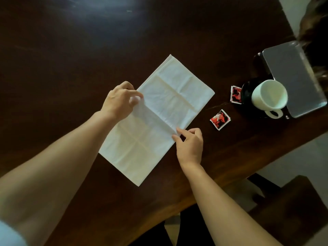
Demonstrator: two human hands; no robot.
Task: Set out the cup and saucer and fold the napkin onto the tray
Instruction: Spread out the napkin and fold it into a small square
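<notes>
On table [71,50]: our left hand [119,100] and right hand [190,144], arms outstretched, each pinch an opposite napkin [159,110] edge.

A dark, polished wooden table [74,50] fills the view, catching a soft glare of light far across. Pale floor [291,162] shows right, beside a dark wooden chair [292,210].

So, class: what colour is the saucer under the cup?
Black and glossy: the saucer sits under the white cup, seen in the head view.
</notes>
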